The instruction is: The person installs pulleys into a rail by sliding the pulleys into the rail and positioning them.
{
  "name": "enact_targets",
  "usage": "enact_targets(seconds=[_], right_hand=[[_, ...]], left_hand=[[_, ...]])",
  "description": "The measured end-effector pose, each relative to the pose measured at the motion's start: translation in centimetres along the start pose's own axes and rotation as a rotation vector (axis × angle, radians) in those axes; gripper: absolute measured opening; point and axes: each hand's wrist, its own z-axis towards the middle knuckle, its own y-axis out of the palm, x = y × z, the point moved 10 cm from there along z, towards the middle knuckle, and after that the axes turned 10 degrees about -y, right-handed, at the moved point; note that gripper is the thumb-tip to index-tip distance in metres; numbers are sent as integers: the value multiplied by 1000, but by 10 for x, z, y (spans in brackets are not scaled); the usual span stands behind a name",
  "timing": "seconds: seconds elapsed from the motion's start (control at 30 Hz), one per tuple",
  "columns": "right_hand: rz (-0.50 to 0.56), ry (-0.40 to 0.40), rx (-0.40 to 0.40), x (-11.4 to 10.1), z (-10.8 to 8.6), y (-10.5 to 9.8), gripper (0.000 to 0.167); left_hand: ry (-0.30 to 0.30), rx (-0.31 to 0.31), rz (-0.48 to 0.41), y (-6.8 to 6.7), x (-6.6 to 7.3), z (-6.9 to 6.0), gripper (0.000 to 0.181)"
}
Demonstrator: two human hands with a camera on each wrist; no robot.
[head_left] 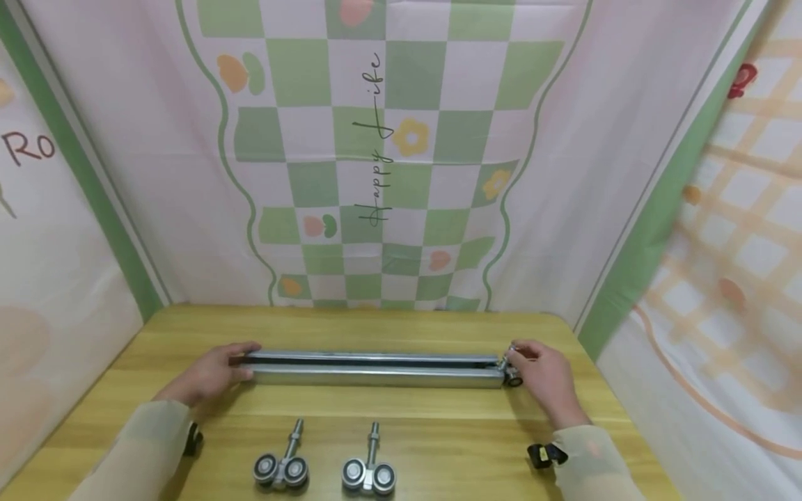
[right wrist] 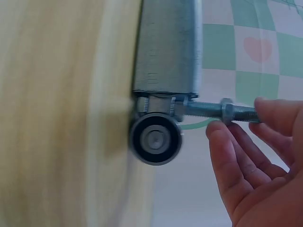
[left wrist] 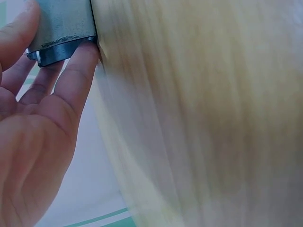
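A slotted metal rail lies across the wooden table, its open slot facing up. At its left end my left hand holds the channel, thumb on the near side and fingers at the end and far side. My right hand pinches the threaded bolt of a roller trolley at the rail's right end. One wheel of this trolley shows outside the rail mouth; part of its body is hidden inside the rail. The bolt points up out of the slot.
Two more roller trolleys, one on the left and one nearer the middle, lie on the table in front of the rail, bolts pointing away. A patterned curtain hangs behind the table, with fabric on both sides.
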Motion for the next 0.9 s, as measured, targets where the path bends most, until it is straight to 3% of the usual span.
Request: enact_targets(seconds=[0.4,0.9], right_hand=[[-98,-70,-13,-12,8,3,29],[-38,-35,-62,-22,14,20,23]], left_hand=[[-8,-3,2,0,-1,0,61],[9,8,10,-1,1,-2,60]])
